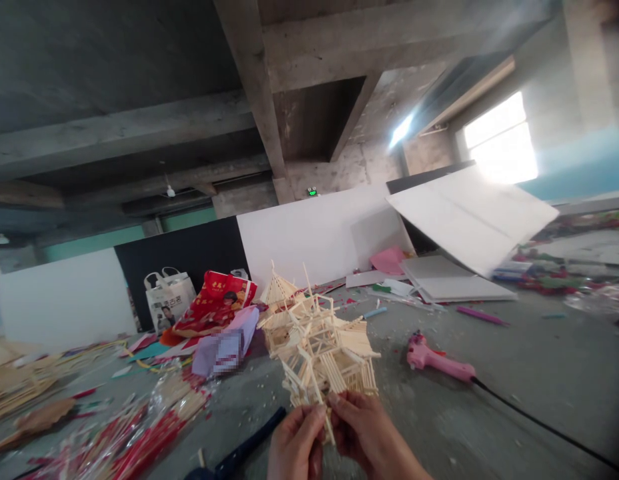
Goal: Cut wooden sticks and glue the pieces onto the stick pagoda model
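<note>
Low in the middle, my left hand (297, 440) and my right hand (367, 427) are close together, thumbs and fingertips pinched around a thin pale wooden stick (317, 390) at the near side of a model building. The model building (329, 340) is made of many such sticks, with sloping roofs and railings, and a small pointed stick roof (278, 285) rises at its back left. My fingers hide where the stick meets the model. To the right lies a pink hot glue gun (442, 360) with a black cord. Left of my left hand is a dark blue tool (252, 443), partly cut off.
At left lie red sticks in clear plastic (144, 443), a brown fan-shaped piece (44, 420) and stacked pale sticks. Behind stand a white bag (169, 297) and a red bag (217, 300). A purple pen (482, 315) and white boards (454, 280) are at right.
</note>
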`<state>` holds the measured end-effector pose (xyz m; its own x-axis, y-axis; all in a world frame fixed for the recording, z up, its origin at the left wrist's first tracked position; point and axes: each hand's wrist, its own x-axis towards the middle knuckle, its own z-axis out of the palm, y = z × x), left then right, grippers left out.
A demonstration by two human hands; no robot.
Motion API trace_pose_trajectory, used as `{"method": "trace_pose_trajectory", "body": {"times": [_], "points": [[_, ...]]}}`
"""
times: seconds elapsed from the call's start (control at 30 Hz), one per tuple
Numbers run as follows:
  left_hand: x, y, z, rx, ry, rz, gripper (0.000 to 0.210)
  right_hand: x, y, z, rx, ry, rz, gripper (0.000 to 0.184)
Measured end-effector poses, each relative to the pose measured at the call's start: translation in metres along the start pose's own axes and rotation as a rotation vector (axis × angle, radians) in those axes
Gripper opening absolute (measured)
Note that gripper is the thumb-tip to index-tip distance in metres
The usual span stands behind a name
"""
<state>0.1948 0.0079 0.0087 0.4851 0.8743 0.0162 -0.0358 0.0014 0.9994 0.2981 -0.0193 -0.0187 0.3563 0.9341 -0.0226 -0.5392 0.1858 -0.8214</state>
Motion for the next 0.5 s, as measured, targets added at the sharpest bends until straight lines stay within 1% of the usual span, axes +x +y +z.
{"method": "trace_pose_trajectory", "body": {"times": [0.13, 0.33, 0.5], "points": [[0.001, 0.0, 0.0, -0.01, -0.008, -0.017, 0.039, -0.004, -0.006, 0.003, 0.011, 0.003, 0.01, 0.047], [-0.003, 0.006, 0.004, -0.045, -0.009, -0.026, 0.036, -0.01, -0.015, 0.004, 0.007, -0.052, 0.023, 0.036], [-0.003, 0.006, 0.005, 0.005, -0.036, -0.025, 0.036, -0.016, -0.017, 0.004, -0.024, -0.082, 0.011, 0.033]]}}
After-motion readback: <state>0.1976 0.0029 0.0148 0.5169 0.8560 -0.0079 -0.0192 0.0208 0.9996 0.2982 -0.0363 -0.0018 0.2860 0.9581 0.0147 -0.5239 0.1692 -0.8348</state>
